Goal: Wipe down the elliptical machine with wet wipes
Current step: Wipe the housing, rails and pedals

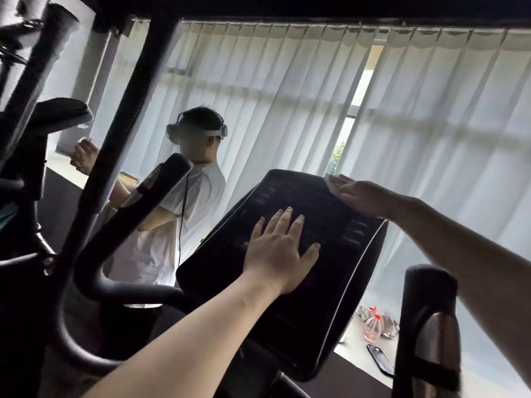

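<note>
Head view first: how far is the wiping judged to be?
— Only the console [301,311] of the elliptical machine [129,124] is being attended to; the bars [94,271] left of it and the handle [428,326] right of it are judged not yet done. No wet trace is seen on the dark, glossy, tilted console.
— And the 2 hands?
— The left hand [280,254] is laid flat on the console face, fingers spread. The right hand [356,196] is pressed flat on its upper right corner; nothing is gripped, and a wipe under it cannot be confirmed.
</note>
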